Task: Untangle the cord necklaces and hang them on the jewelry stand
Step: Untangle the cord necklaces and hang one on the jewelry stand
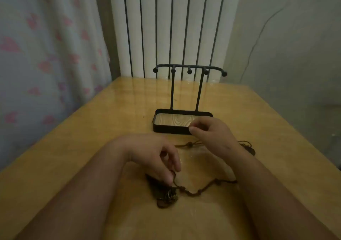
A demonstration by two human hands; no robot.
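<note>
Untangling is under way on the glossy yellow wooden tabletop [83,147]. The left hand [156,156] pinches the dark brown knotted cord necklaces [184,189] near their pendants. All 5 pegs of the black metal jewelry stand [184,67] are bare. The right hand [214,134] is curled, its hold unclear. Next, 1 loop needs drawing free.

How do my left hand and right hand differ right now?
The left hand sits nearer you, the right hand farther out by the tray of the jewelry stand. The left hand pinches the brown cord beside the pendants; whether the right hand holds anything is unclear. Both have curled fingers.
</note>
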